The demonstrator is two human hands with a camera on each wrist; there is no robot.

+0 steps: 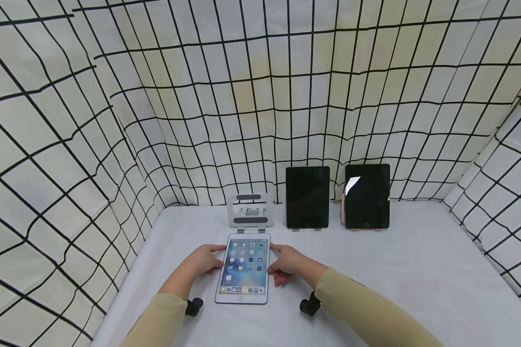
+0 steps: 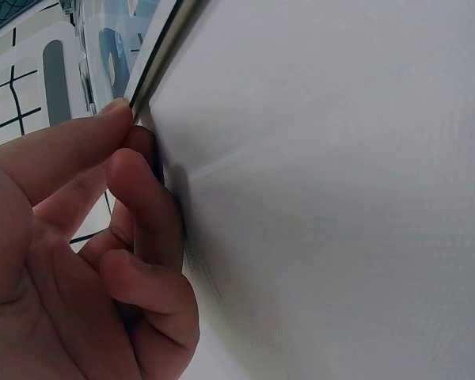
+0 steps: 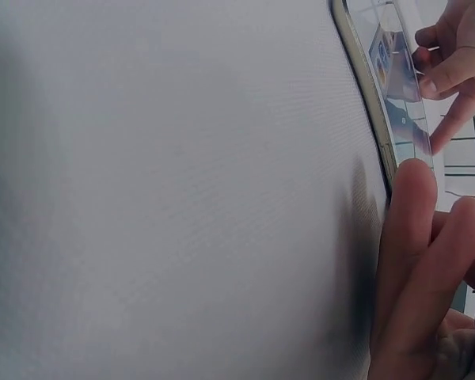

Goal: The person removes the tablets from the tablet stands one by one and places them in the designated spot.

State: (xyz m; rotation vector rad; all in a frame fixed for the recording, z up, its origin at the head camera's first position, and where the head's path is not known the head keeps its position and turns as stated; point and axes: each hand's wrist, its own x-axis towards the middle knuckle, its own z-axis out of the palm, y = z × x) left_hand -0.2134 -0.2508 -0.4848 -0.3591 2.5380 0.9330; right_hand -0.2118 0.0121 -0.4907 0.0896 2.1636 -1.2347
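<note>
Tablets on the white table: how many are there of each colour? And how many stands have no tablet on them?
White rectangular tablet with a lit screen: 1
Black rectangular tablets with dark screens: 2
Pale grey stand with dark pads and no tablet on it: 1
Total: 4

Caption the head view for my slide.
Left hand and right hand hold a lit tablet by its sides, near a stand and two dark tablets.
</note>
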